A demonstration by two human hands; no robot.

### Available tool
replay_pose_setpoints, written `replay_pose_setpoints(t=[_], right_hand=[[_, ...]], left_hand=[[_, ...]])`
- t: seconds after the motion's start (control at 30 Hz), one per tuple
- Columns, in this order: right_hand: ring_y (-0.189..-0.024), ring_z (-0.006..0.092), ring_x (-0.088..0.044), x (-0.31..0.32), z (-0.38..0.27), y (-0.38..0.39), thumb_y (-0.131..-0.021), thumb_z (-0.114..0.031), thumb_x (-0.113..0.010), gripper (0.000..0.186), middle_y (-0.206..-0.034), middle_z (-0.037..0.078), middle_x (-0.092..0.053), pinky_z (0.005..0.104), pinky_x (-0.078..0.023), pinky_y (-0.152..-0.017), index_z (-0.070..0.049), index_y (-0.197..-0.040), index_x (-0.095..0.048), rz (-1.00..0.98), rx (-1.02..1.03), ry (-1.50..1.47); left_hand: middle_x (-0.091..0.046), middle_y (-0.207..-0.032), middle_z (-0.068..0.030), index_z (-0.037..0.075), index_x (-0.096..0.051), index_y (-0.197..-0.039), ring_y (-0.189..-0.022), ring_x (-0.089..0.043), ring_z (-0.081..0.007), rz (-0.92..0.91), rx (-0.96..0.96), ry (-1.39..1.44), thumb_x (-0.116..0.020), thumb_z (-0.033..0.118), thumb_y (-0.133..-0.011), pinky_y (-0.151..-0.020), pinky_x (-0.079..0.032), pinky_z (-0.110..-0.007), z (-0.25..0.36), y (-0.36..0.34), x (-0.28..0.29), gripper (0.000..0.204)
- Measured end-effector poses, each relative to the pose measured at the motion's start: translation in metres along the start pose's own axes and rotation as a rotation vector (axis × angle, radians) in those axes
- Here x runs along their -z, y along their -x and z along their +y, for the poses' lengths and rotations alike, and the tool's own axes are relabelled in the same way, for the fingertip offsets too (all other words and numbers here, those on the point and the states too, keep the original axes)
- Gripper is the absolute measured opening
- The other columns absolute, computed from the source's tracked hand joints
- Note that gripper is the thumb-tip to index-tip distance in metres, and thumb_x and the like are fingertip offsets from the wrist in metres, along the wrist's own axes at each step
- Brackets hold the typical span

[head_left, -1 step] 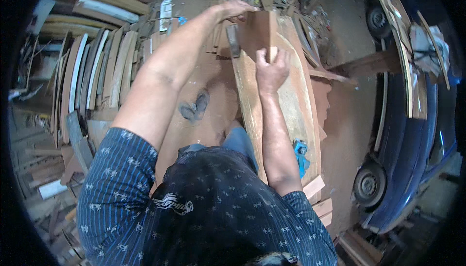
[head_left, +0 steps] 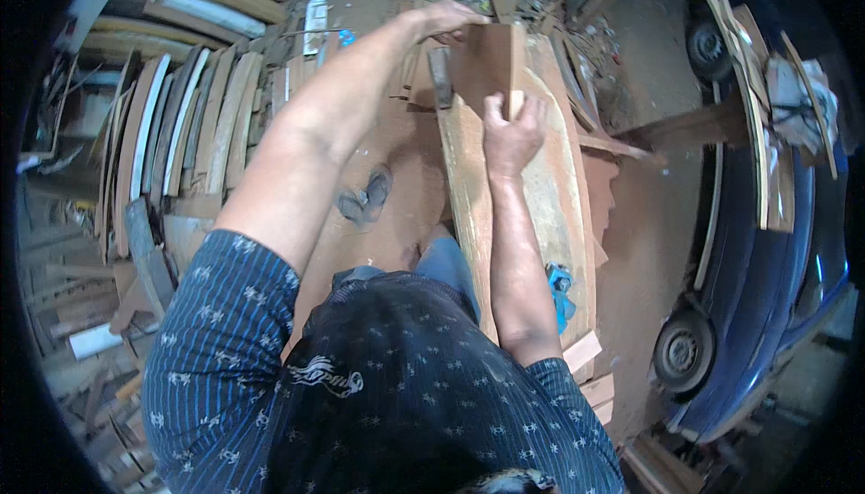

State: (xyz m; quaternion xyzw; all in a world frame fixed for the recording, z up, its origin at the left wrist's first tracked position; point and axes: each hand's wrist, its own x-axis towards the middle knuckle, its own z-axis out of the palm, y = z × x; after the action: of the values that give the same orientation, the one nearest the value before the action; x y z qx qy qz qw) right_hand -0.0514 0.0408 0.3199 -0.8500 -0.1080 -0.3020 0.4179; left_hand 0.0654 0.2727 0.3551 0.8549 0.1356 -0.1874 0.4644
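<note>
A brown wooden board (head_left: pixel 483 66) stands on edge at the far end of a long pale wooden workbench (head_left: pixel 551 189). My left hand (head_left: pixel 448 18) reaches over to the board's far left corner and grips it there; its fingertips are partly hidden behind the wood. On the near right edge, my right hand (head_left: pixel 514 136) pinches the board between thumb and fingers. A dark upright block (head_left: pixel 440 77) sits at the bench's left edge, just left of the board. Farther down the bench, beside my right forearm, lies a blue tool (head_left: pixel 559 296), perhaps a hand plane.
Long planks (head_left: pixel 203 120) lean and lie stacked at the left. A pair of sandals (head_left: pixel 365 195) rests on the floor left of the bench. Blue car (head_left: pixel 752 314) parked at the right, with boards (head_left: pixel 743 97) and a bundle near it. Offcuts (head_left: pixel 596 390) lie at the bench's near right.
The whole view has shifted slightly. Both hands keep the same hold on the board, which shows no clear movement against the bench.
</note>
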Motion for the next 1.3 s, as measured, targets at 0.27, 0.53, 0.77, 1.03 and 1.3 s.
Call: replay_pose_setpoints(t=[0.27,0.53,0.77,1.03,1.3], right_hand=[[-0.084,0.0402,-0.062,0.002,-0.006,0.001,-0.083,-0.015,-0.074,0.025,-0.091,0.02,-0.061,0.0504,-0.049,-0.076,0.004,-0.094,-0.062,-0.04,-0.019,-0.025],[-0.083,0.0381,-0.061,0.025,0.012,0.035,-0.086,-0.013,-0.072,0.024,-0.088,0.02,-0.059,0.0472,-0.05,-0.075,0.004,-0.101,-0.063,-0.146,0.109,-0.086],[-0.089,0.0401,-0.065,0.094,0.051,0.134,-0.088,-0.013,-0.073,0.025,-0.095,0.021,-0.064,0.0477,-0.053,-0.077,-0.001,-0.109,-0.066,-0.548,-0.159,-0.018],[-0.085,0.047,-0.063,0.11,0.115,0.283,-0.091,-0.016,-0.069,0.027,-0.096,0.028,-0.059,0.0539,-0.052,-0.076,0.004,-0.102,-0.056,-0.812,-0.231,0.175],[-0.088,0.0479,-0.063,0.064,0.108,0.251,-0.09,-0.019,-0.072,0.03,-0.099,0.026,-0.059,0.0551,-0.052,-0.076,0.001,-0.1,-0.052,-0.816,-0.189,0.212]], left_hand=[[-0.06,-0.144,-0.0115,0.018,-0.056,-0.147,-0.112,-0.068,-0.0278,-0.01,-0.025,0.033,-0.063,0.06,-0.092,-0.091,-0.055,-0.049,-0.001,0.0,-0.001,0.07],[-0.074,-0.114,-0.0181,0.008,-0.076,-0.121,-0.105,-0.07,-0.0287,0.119,0.13,-0.006,-0.086,0.051,-0.074,-0.098,-0.055,-0.041,0.016,0.01,-0.038,0.064],[-0.062,-0.085,-0.0022,0.002,-0.067,-0.101,-0.065,-0.05,-0.0112,0.048,0.172,0.585,-0.069,0.009,-0.085,-0.05,-0.04,-0.035,-0.141,0.078,-0.079,0.018],[-0.068,-0.115,-0.0167,0.01,-0.059,-0.126,-0.1,-0.071,-0.0283,0.428,0.519,0.944,-0.032,0.06,-0.107,-0.085,-0.06,-0.049,-0.183,0.202,-0.172,0.06],[-0.048,-0.067,-0.0021,0.01,-0.056,-0.107,-0.048,-0.051,-0.0162,0.147,0.425,1.783,-0.026,0.063,-0.106,-0.044,-0.051,-0.03,-0.072,0.229,-0.133,0.061]])
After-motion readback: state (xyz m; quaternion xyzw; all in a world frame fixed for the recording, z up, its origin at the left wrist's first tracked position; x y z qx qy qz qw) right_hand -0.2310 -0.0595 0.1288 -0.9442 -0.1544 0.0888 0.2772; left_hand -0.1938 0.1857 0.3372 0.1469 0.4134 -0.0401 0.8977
